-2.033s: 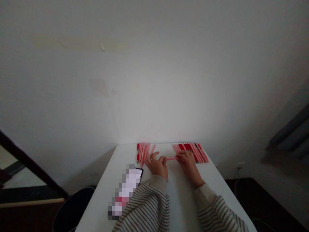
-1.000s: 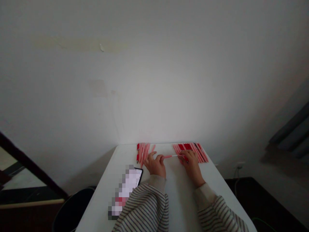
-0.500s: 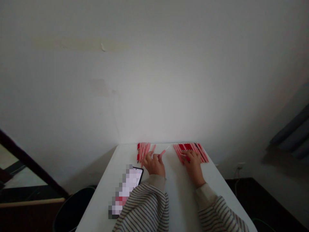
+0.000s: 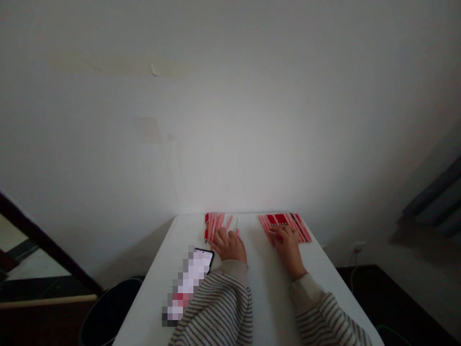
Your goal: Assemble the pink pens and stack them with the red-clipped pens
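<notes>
My left hand (image 4: pixel 230 246) is closed over the table's far left part, with a slim pink pen-like stick (image 4: pixel 237 232) at its thumb side. The stick's thin white tip points towards the wall. By its fingertips lie another pink stick (image 4: pixel 229 222) and a row of pink sticks (image 4: pixel 214 222) with red pieces at the left end. My right hand (image 4: pixel 288 246) is closed at the near edge of the right-hand row of pink and red sticks (image 4: pixel 300 226). A small red piece with a thin white end (image 4: pixel 276 235) shows at its fingertips; the palm hides the rest.
A phone (image 4: pixel 192 278) with a lit, partly blurred screen lies on the white table (image 4: pixel 273 307), left of my left forearm. The wall (image 4: pixel 230 144) meets the table's far edge. A dark bin (image 4: pixel 111 307) stands on the floor to the left.
The pink stick in my left hand has swung from slanting right to pointing straight away from me. My right hand has barely moved; its fingers have shifted slightly over the red piece.
</notes>
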`<state>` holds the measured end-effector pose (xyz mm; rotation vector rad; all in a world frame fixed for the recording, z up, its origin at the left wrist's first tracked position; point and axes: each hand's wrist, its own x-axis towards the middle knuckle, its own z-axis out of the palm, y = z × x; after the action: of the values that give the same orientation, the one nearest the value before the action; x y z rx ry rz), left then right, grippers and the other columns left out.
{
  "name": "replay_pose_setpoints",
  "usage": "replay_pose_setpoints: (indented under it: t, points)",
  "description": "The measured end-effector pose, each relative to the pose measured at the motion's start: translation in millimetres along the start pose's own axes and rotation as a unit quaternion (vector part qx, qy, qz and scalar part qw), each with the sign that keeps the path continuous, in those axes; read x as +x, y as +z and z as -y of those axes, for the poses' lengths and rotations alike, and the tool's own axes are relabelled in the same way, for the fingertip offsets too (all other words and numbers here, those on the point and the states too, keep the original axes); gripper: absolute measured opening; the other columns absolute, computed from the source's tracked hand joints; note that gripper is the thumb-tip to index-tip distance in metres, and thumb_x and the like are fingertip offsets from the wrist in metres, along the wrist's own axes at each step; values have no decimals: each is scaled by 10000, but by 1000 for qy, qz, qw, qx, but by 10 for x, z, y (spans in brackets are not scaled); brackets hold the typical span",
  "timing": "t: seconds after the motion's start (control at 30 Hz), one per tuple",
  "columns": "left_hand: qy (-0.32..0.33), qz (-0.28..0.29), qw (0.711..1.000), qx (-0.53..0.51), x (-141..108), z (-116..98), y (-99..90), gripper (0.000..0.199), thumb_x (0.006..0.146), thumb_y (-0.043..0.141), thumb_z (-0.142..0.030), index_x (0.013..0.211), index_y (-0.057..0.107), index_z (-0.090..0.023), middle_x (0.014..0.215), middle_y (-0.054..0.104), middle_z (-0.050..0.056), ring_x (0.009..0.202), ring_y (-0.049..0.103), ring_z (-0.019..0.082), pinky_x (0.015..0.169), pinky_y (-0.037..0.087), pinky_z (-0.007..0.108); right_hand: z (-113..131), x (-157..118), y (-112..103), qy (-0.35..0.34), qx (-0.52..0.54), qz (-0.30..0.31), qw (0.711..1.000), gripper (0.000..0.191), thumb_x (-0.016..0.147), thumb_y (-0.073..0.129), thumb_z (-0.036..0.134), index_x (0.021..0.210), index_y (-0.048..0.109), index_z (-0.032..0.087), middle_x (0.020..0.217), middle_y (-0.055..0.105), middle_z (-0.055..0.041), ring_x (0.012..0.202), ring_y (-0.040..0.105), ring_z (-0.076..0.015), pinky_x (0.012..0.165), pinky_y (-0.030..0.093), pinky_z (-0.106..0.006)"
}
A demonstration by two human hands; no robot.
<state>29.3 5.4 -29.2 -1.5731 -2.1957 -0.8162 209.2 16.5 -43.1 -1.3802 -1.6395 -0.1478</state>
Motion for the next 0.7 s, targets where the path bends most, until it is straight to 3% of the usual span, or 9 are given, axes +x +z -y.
replay_pose_setpoints:
  t: [0.37, 0.7]
  points:
    - [-6, 11, 1000, 12, -21, -14, 26, 237, 791, 504, -277, 907, 643, -125, 1272, 518, 156, 1261, 383, 321, 1099, 197, 595, 22, 8, -11, 3, 2, 15, 1000, 220, 854, 527, 328, 930, 696, 208, 944, 640, -85, 959, 490, -237, 850, 390, -397]
    - [-13, 60, 998, -10, 21, -33, -121, 254, 753, 582, -299, 960, 629, -161, 1274, 499, 130, 1261, 363, 307, 1091, 188, 584, 90, 46, -69, -25, 26, 28, 999, 244, 870, 525, 381, 898, 706, 220, 926, 659, -79, 949, 494, -234, 830, 406, -374]
